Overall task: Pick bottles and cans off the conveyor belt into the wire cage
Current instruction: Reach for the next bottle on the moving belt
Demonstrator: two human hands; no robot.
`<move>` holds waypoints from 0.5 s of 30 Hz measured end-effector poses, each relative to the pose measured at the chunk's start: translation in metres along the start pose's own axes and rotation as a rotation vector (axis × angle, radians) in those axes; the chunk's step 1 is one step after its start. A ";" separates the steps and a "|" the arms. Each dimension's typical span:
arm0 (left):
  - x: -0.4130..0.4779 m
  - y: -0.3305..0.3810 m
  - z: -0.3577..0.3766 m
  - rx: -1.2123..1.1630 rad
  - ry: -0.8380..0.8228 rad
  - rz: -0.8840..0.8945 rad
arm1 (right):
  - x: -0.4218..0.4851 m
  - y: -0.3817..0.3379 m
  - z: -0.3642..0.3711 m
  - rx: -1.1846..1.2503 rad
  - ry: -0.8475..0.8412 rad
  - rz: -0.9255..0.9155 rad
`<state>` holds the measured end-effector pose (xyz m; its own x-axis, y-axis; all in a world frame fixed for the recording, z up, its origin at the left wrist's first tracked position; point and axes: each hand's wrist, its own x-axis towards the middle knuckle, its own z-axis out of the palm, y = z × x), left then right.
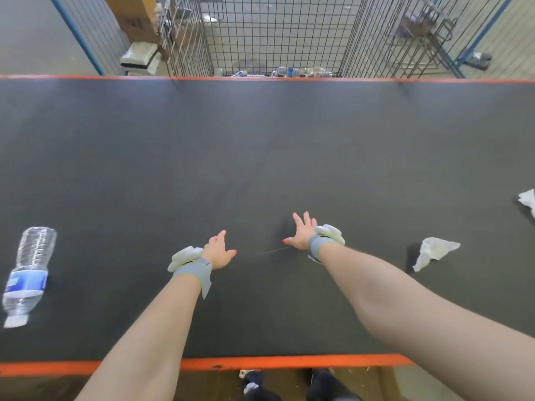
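While the left hand [218,250] and right hand [301,234] hover open and empty, a bottle [27,273] lies at the left edge of the dark conveyor belt [260,140]; the wire cage [275,39] stands beyond its far orange edge.

Crumpled white tissue [434,251] lying at the right; another white scrap [527,201] cut off by the right edge; brown cardboard box [136,18] at upper left, white wrapped bundle [138,55] below it; blue post [77,36] slanting alongside.

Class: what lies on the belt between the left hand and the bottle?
Nothing: in the head view, only bare belt runs between the left hand and the bottle.
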<state>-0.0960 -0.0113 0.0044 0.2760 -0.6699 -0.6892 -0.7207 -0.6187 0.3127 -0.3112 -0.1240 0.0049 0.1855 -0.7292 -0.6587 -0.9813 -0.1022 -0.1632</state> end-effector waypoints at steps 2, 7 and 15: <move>-0.003 0.002 -0.006 0.053 0.060 -0.026 | -0.003 -0.013 -0.001 0.002 0.004 -0.074; -0.007 -0.017 -0.016 0.104 0.150 -0.048 | -0.014 -0.054 0.004 0.034 -0.051 -0.180; -0.026 -0.051 -0.015 0.030 0.288 -0.162 | -0.021 -0.079 0.028 0.054 -0.119 -0.139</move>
<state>-0.0571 0.0315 0.0160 0.5535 -0.6552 -0.5141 -0.6704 -0.7168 0.1918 -0.2364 -0.0818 0.0109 0.3275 -0.6249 -0.7087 -0.9420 -0.1578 -0.2962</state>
